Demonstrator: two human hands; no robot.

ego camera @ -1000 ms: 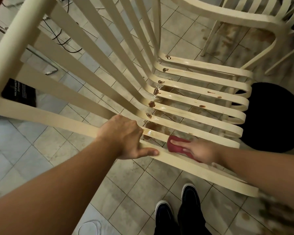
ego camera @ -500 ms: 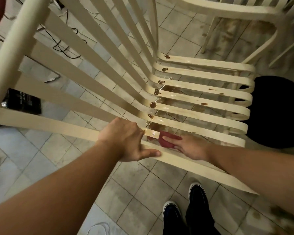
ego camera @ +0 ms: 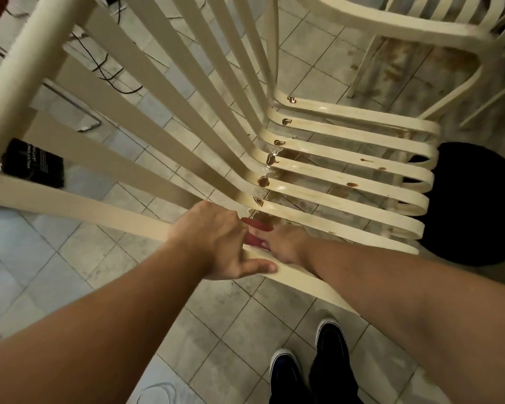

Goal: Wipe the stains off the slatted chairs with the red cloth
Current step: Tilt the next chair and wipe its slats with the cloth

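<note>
Left hand (ego camera: 213, 240) grips the nearest slat of the slatted chair (ego camera: 347, 182) at the seat's back edge, thumb stretched along it; red cloth (ego camera: 255, 233) sits right beside it on that slat, under the right hand (ego camera: 286, 243); can't tell how those fingers lie. Brown stains (ego camera: 263, 181) dot the slat bends beyond.

Glossy cream plastic chair (ego camera: 347, 176); soft red cloth (ego camera: 255, 233); matt tiled floor (ego camera: 225, 325).

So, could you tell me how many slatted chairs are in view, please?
2. The near chair fills the centre and left; the second chair is at the top right, partly out of frame, so others may be hidden.
</note>
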